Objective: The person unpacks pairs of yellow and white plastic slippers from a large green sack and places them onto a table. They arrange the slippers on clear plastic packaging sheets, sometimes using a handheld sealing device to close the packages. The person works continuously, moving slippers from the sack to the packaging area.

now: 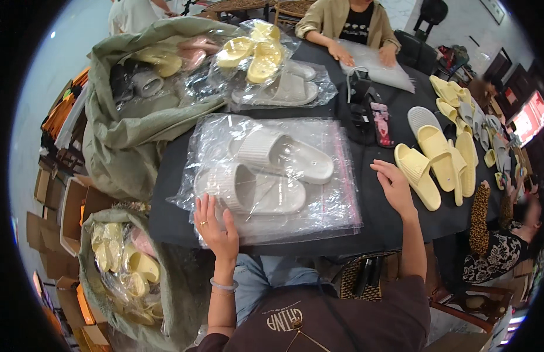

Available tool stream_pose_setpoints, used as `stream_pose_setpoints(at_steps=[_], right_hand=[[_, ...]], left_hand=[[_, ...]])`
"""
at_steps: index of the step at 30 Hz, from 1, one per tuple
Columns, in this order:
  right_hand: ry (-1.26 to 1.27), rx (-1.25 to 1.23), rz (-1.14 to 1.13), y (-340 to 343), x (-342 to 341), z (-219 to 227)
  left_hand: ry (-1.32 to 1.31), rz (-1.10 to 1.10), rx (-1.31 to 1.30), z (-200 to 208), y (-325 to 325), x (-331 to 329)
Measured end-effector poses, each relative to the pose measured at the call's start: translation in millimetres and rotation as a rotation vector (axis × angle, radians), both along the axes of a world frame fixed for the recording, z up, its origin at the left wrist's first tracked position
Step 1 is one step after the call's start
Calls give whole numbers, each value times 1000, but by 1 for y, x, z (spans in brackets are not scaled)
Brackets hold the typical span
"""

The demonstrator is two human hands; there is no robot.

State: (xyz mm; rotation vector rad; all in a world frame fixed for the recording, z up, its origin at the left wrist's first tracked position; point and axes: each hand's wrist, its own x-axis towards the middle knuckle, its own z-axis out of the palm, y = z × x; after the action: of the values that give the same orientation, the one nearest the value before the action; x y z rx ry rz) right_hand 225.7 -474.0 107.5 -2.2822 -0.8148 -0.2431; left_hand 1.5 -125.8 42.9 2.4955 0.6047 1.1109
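A pair of light grey slide slippers lies inside a clear plastic bag on the black table in front of me. My left hand is at the bag's near left corner, fingers spread, beside the toe of the nearer slipper; it grips nothing. Off the bag's right side, my right hand hovers over the tabletop with fingers stretched out and nothing in it. Just right of that hand lie loose pale yellow slippers, with one grey sole among them.
Bagged yellow slippers and bagged grey ones are at the back left. Green sacks of packed slippers stand left. Behind are a black device and a co-worker's hands on plastic bags. Another person sits right.
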Motion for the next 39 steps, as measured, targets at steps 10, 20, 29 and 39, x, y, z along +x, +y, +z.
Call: stream_pose_setpoints(at_steps=[10,20,29,39], right_hand=[[92,-73,152,41,-18,3],[-217,-498,-337,4,85,-46],[39,-445,-631,-18,205,-68],[327,-438,-710,-24,249,-78]], left_hand=[[-250,266,-470,-7,56,-27],[-252,165,-633,9,74,-10],[-273,168,-528,-14,76,-3],[-259,223,-440,-12,73,-8]])
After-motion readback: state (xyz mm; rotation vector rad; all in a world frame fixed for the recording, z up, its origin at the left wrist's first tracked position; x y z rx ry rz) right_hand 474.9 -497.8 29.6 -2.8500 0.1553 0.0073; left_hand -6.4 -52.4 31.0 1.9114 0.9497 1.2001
